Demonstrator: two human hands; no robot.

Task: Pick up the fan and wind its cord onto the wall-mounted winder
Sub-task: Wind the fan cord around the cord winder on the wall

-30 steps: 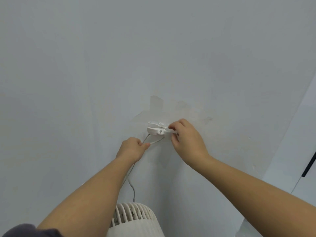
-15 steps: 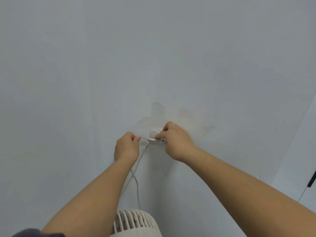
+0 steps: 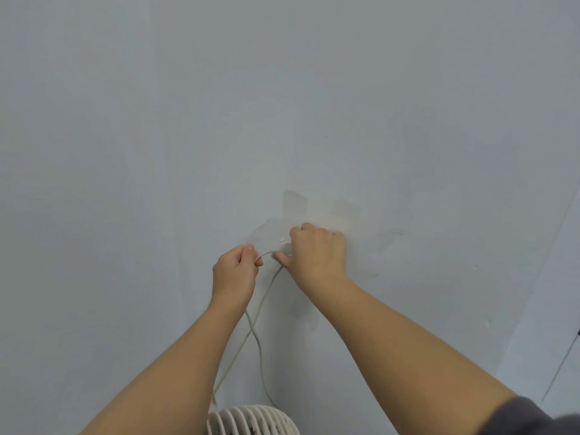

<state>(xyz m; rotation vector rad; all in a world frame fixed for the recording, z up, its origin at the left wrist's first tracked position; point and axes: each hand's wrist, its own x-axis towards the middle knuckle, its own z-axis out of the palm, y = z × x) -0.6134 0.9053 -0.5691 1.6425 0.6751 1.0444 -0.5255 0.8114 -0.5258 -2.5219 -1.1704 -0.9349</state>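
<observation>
Light was flat and diffuse, medium-dim, with a cool grey-blue cast over the wall point(image 3: 282, 105). No glare, no hot spots. A faint soft shadow sat on the wall below the right hand point(image 3: 317, 255) and its forearm, and hardly any beside the left hand point(image 3: 233, 274). The wall read darker toward the top. Wide-angle bend showed at the right edge, where the wall's corner line leaned. Mid-frame was sharp enough. The white cord point(image 3: 257, 337) was low-contrast against the wall. The dark sleeve point(image 3: 527, 416) at bottom right was soft.
</observation>
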